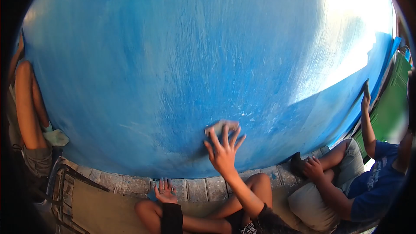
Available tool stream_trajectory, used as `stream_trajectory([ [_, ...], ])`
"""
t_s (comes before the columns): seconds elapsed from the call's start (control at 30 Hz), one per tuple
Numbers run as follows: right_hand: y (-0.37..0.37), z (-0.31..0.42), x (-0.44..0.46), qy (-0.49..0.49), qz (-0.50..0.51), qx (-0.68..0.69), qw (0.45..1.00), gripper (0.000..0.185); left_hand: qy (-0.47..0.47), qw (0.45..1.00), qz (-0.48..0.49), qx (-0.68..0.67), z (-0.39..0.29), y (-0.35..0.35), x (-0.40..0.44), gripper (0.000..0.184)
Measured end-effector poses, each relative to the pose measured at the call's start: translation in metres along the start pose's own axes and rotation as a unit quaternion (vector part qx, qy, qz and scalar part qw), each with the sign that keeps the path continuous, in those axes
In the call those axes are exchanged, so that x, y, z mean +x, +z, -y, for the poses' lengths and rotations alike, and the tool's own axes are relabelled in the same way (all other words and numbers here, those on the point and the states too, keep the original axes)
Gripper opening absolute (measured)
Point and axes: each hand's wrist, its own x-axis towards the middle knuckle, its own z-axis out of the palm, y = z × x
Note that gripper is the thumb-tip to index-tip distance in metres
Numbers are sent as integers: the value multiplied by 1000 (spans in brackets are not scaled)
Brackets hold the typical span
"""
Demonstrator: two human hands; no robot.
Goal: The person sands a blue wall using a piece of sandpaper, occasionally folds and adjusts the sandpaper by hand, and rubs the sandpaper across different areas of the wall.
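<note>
A large blue painted surface [195,69], streaked and scuffed with pale marks, fills most of the head view. My right hand [223,154] reaches up to its lower middle and presses a flat grey-brown piece of sandpaper [226,126] against it, fingers spread over the piece. My left hand [166,191] rests low by my bent leg, palm turned up and fingers apart, with nothing visible in it. Partly hidden behind that hand lies a small blue thing [151,194], whose kind I cannot make out.
At the right, a seated person in a blue shirt [377,186] holds a dark flat pad [366,87] to the surface. Another person's legs [28,104] show at far left. A dark metal frame [60,177] stands lower left. Grey paving bricks [195,188] line the surface's base.
</note>
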Motion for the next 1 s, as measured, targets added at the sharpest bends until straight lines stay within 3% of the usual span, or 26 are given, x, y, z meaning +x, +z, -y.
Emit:
stream_trajectory([
  [0.07, 35, -17, -70, 12, 43, -17, 999, 52, 1, 1000, -12, -1, -3, 8, -6, 67],
  [0.2, 36, -21, -106, 69, 124, 7, 990, 49, -35, 999, -6, -9, 3, -9, -3, 63],
  [0.33, 14, -15, -59, 14, 99, -9, 995, 49, -38, 999, -27, 20, 2, 10, -4, 61],
  [0.47, -35, 10, 44, -39, 45, -23, 998, 49, -17, 998, -39, -37, 6, 7, -4, 60],
  [0.6, -46, 18, 84, -39, -31, -36, 998, 53, -12, 1000, -19, -22, 0, 7, -5, 59],
  [0.8, 29, -7, -46, 4, 1, -2, 1000, 53, -10, 997, -44, -69, 2, 9, -3, 59],
  [0.9, 30, -5, -76, 52, 61, 14, 997, 51, -14, 1000, -10, -8, 1, 9, -6, 59],
  [1.0, 23, -1, -79, 69, 105, 9, 992, 49, -41, 998, -33, -30, -1, 5, -6, 59],
])
